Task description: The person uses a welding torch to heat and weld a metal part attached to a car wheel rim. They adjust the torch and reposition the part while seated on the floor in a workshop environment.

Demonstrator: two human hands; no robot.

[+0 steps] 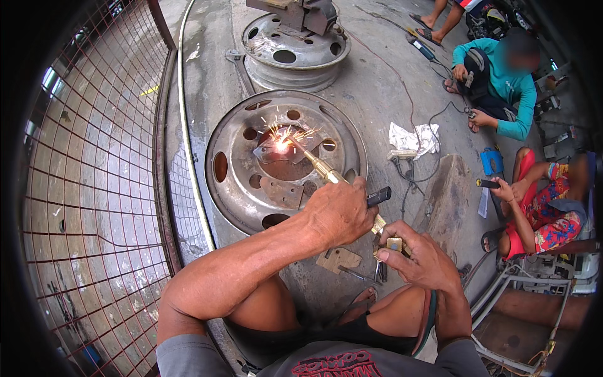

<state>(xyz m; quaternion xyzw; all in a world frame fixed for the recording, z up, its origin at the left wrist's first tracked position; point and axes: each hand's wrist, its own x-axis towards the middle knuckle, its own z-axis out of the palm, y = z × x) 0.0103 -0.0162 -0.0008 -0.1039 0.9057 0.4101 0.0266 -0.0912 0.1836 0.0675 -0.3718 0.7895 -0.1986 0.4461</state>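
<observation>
My left hand [339, 210] is closed around the brass body of a cutting torch [322, 168]. A black cylindrical piece [379, 196] sticks out beside that hand. At the torch's rear, my right hand [418, 254] grips the valve end, thumb against a brass knob. The nozzle points at a dark metal plate [267, 152] over the centre opening of a steel wheel rim [226, 135]. A bright glow and flying sparks [282, 146] cover the spot under the tip. A second flat plate with holes [281, 192] lies on the rim's near side.
Beyond stands another wheel rim [295, 76] bearing a vise-like metal block [308, 16], with a wrench [239, 69] beside it. Wire mesh [100, 176] and a pale hose [188, 144] run along the left. Right are a white rag [414, 138], wooden plank [445, 195], cables and two seated people.
</observation>
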